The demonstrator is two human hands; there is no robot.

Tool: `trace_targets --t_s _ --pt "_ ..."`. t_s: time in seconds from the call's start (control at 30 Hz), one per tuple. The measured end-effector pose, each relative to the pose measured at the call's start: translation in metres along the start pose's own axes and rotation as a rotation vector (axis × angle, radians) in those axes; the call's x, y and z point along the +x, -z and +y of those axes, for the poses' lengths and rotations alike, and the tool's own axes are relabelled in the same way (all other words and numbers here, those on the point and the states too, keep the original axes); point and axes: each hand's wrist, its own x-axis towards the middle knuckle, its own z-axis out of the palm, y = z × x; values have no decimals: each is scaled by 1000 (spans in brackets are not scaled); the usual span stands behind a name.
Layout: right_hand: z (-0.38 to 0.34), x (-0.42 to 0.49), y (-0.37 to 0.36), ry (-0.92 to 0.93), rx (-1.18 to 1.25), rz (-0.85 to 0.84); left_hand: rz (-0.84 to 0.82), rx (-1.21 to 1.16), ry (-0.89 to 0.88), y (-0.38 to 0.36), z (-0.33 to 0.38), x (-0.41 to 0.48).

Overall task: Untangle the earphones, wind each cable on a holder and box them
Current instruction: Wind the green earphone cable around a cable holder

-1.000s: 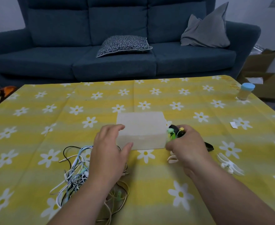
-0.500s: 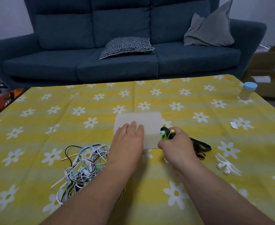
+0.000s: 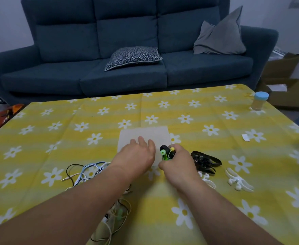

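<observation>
Box (image 3: 145,133) under flat left hand (image 3: 136,156), wound earphones (image 3: 166,153) gripped in right hand (image 3: 178,164), tangle (image 3: 90,172) partly covered

both forearms bare, entering from the bottom edge and converging toward frame centre. left arm runs from lower left up to the right. left hand (image 3: 136,156) is palm down, fingers straight and close together, tips pointing toward the upper right, resting on the white box (image 3: 145,134). right arm runs from lower right up to the left. right hand (image 3: 178,163) is back up, just right of the left hand, with a narrow gap between them. its fingers are curled, thumb and fingertips pinching a black holder (image 3: 164,149) at the hand's upper left. both wrists roughly straight.
</observation>
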Motion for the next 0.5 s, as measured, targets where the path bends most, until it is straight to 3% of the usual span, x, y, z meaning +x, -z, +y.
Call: trace_targets --t_s 0.2,0.33,0.43,0.5 --pt "1 2 -3 -4 -10 2 10 53 -38 11 -11 5" --pt "-1 0 -5 -7 -228 95 86 -4 -8 29 -31 6" --pt "-7 -4 -4 85 -340 216 317 -166 37 34 -49 7" --pt "-11 -5 -6 160 -351 179 472 -283 57 32 -61 12"
